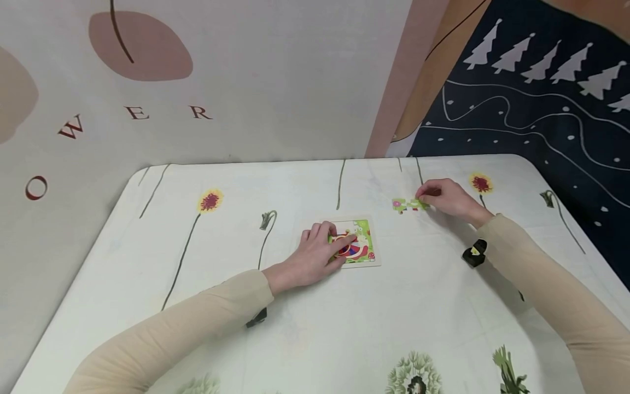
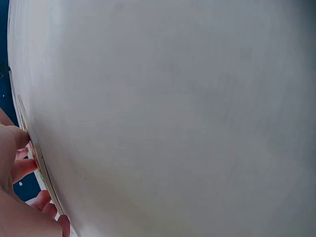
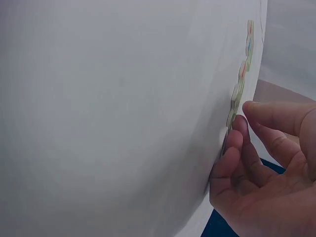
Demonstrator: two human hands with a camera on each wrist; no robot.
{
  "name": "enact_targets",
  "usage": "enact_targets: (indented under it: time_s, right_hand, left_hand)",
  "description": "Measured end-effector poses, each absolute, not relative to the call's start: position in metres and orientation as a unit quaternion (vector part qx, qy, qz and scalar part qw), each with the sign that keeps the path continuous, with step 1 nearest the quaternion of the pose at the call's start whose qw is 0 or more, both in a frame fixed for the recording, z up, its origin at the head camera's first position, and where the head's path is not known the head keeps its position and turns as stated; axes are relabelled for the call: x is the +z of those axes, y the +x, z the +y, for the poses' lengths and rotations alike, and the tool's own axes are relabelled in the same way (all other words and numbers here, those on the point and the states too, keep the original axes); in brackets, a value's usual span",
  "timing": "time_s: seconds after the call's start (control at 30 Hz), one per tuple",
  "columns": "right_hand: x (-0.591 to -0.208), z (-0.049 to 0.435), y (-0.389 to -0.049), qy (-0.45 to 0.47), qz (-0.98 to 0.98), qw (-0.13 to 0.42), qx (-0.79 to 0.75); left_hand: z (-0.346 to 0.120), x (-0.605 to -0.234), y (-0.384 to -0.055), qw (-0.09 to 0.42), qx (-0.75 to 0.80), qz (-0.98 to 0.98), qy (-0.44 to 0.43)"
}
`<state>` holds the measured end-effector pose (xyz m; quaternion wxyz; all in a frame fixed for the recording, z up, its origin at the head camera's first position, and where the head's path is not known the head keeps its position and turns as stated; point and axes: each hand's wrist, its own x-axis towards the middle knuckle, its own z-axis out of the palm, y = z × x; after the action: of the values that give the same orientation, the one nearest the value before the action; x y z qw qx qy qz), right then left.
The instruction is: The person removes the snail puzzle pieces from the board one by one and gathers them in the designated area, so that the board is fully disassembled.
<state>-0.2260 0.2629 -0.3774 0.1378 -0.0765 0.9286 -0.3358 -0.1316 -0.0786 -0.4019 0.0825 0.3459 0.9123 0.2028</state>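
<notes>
My left hand [image 1: 320,251] rests on a small picture puzzle board [image 1: 366,241] with a pale border. Its fingers are spread over the red, blue and green picture, hiding the left part. In the left wrist view, the fingers [image 2: 24,170] lie along the board's thin edge. To the right, my right hand [image 1: 450,200] is bent over some green jigsaw pieces [image 1: 399,206] lying flat on the tablecloth. In the right wrist view, its thumb and fingertips are close together but apart, right at the near end of the row of pieces [image 3: 240,86].
The table carries a white cloth [image 1: 315,339] printed with flowers and stems. A pale wall hanging [image 1: 275,82] with letters stands behind it, and a dark tree-patterned cloth [image 1: 531,126] lies beyond the right edge. Black wrist straps [image 1: 474,253] show at the sleeves.
</notes>
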Motion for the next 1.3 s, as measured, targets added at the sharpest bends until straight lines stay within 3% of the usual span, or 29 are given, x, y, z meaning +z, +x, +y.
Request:
enact_targets:
  time_s: [0.8,1.3]
  right_hand:
    - [-0.374,0.267,-0.206,-0.088,0.92,0.112,-0.366]
    - [-0.37,0.241,-0.199,-0.124,0.901,0.111,-0.401]
  left_hand:
    - [-0.069,-0.388,-0.138,0.096,0.234,0.911,0.326]
    - [-0.055,-0.391,-0.137,0.126,0.226,0.904,0.34]
